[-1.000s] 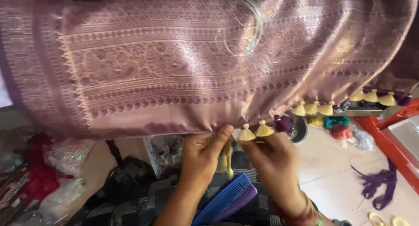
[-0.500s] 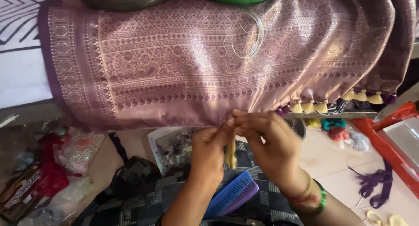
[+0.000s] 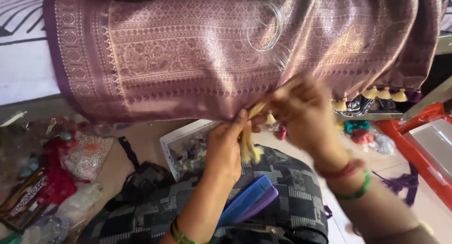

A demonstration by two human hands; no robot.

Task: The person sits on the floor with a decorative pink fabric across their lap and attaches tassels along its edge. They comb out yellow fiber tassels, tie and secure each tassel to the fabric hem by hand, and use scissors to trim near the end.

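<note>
Mauve brocade cloth [image 3: 197,60] with gold woven pattern hangs across the upper view, its lower hem fringed with yellow tassels [image 3: 379,93] at right. Black-and-grey checked fabric [image 3: 292,192] covers the lap below, a blue comb [image 3: 247,200] lying on it. Right hand [image 3: 301,112], blurred, is at the hem; its grip cannot be told. Left hand [image 3: 226,147] is closed, pinching a bunch of pale yellow threads [image 3: 248,147] just under the hem. White tray [image 3: 188,147] of scraps sits on the floor beside.
</note>
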